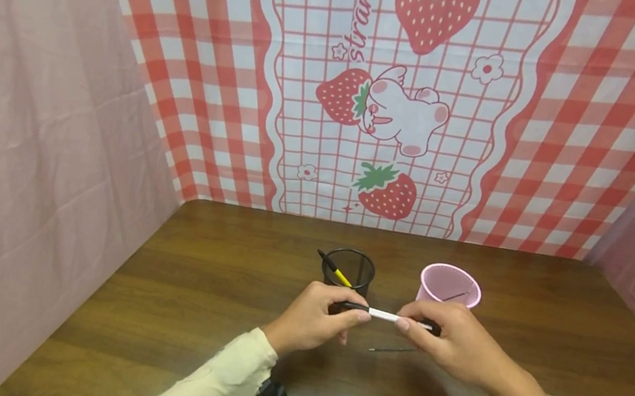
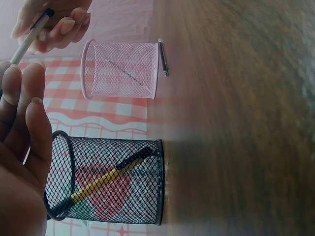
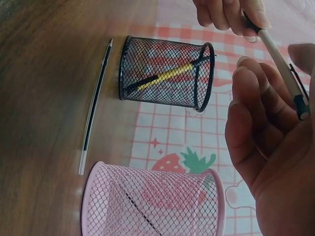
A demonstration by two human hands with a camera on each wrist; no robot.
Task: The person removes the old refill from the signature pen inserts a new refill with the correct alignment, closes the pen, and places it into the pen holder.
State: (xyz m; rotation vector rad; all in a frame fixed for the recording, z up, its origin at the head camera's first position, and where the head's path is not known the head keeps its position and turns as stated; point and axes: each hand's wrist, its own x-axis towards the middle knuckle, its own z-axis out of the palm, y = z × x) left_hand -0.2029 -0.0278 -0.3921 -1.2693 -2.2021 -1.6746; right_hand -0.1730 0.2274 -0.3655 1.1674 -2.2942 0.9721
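Note:
Both hands hold a white pen with black ends [image 1: 383,315] nearly level above the table. My left hand [image 1: 312,317] pinches its dark end between thumb and fingers. At the other end, where the clip shows in the right wrist view, my right hand [image 1: 457,335] grips the barrel. Beneath the hands a thin dark pen refill [image 3: 94,108] lies on the table. Behind the left hand stands a black mesh pen cup [image 3: 165,48], with a yellow and black pen [image 1: 341,275] leaning inside. A pink mesh pen cup [image 1: 446,279] behind the right hand contains another thin refill [image 3: 141,211].
The brown wooden table [image 1: 183,315] ends at a red-and-white checked cloth [image 1: 226,109] with strawberry prints, hanging at the back. Pink cloth [image 1: 41,150] hangs along the left and right sides.

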